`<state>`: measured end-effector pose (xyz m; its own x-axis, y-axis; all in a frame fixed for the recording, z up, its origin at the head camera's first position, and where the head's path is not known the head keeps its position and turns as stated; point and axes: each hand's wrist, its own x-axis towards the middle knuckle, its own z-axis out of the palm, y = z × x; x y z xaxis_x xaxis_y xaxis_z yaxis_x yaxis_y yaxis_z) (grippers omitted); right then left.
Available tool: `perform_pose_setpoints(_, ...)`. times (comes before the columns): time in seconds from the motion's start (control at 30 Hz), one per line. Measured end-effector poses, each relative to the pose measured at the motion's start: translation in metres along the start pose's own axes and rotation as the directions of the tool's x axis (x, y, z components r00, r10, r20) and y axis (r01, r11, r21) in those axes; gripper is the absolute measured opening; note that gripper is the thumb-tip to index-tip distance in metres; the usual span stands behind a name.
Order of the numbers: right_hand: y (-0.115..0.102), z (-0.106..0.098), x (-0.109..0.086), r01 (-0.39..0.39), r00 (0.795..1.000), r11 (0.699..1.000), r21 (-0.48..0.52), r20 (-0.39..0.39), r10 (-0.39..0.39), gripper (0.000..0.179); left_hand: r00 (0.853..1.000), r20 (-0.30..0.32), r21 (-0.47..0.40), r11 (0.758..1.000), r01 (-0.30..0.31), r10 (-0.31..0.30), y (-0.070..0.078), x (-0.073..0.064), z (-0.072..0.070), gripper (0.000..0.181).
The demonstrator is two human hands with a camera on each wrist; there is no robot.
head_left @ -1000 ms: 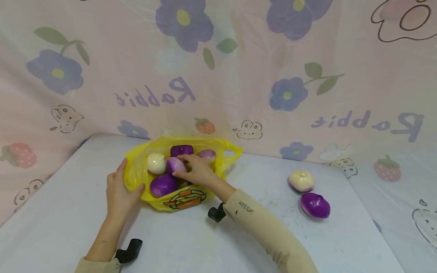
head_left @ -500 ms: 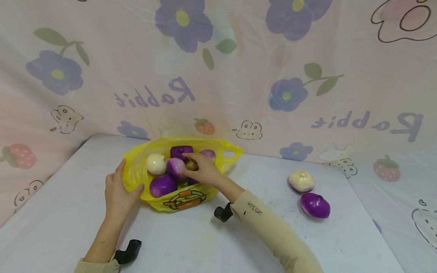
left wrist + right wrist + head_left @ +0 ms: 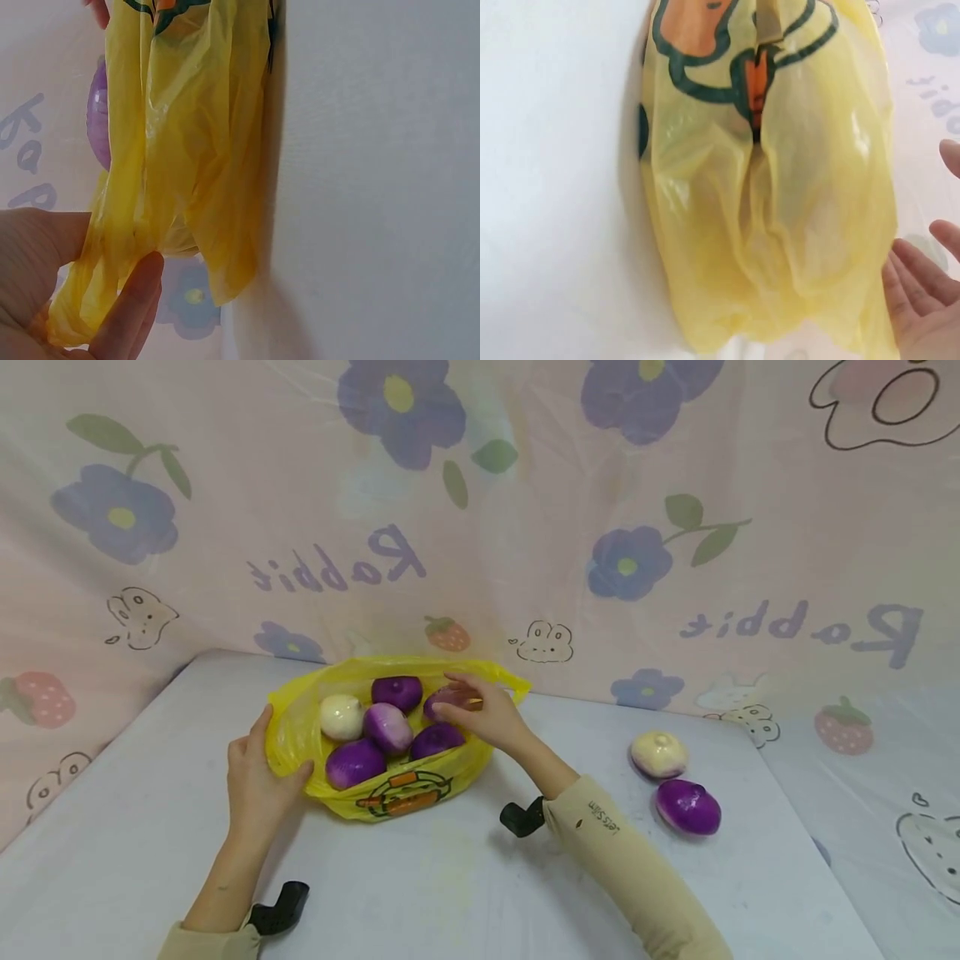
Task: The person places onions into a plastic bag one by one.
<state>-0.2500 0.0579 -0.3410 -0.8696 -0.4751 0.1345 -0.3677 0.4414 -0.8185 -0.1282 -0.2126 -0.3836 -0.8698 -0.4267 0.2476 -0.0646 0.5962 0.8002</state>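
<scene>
An upright yellow plastic bag (image 3: 471, 770) with a printed picture on its front stands with its mouth spread, holding several purple and white onions. My left hand (image 3: 261, 785) grips the bag's left edge, thumb inside the mouth and fingers outside. The left wrist view shows the film between thumb and fingers (image 3: 131, 315). Over the bag's right part, my right hand (image 3: 491, 717) has its fingers spread beside a purple onion (image 3: 435, 700), partly hidden behind them; contact is unclear. Near the bag's middle lies a purple-and-white onion (image 3: 387, 728), with a white onion (image 3: 342, 717) to its left.
Two more onions lie on the white table (image 3: 570, 877) to the right: a pale one (image 3: 659, 754) and a purple one (image 3: 688, 807) close in front of it. A printed cloth (image 3: 525, 560) hangs behind the table.
My right hand has let go of the purple-and-white onion in the middle and moved right to the onion at the bag's right side. My left hand stays on the bag's edge.
</scene>
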Motion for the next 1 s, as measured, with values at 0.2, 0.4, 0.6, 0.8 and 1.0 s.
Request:
perform_pose_setpoints(0.2, 0.005, -0.012, -0.005, -0.015, 0.999, 0.999, 0.032, -0.034, 0.016, 0.058, 1.000, -0.012, 0.003, 1.000, 0.002, -0.002, 0.000, 0.000, 0.001, 0.088)
perform_pose_setpoints(0.4, 0.009, -0.026, -0.011, 0.024, 0.994, 0.999, 0.036, -0.103, -0.020, 0.055, 0.999, -0.046, -0.011, 1.000, -0.007, 0.006, 0.000, 0.000, 0.003, 0.088)
perform_pose_setpoints(0.6, 0.019, -0.041, -0.018, 0.035, 0.988, 0.999, 0.035, -0.152, -0.029, 0.054, 0.998, -0.059, -0.008, 1.000, -0.014, 0.013, -0.001, 0.000, 0.003, 0.088)
perform_pose_setpoints(0.8, 0.023, -0.058, -0.026, 0.010, 0.980, 1.000, 0.029, -0.201, -0.004, 0.051, 0.998, -0.053, -0.006, 1.000, -0.016, 0.015, -0.001, 0.000, 0.002, 0.088)
perform_pose_setpoints(1.0, 0.033, -0.074, -0.036, -0.010, 0.972, 1.000, 0.022, -0.236, 0.015, 0.049, 0.999, -0.035, -0.005, 1.000, -0.013, 0.013, 0.000, 0.000, 0.002, 0.087)
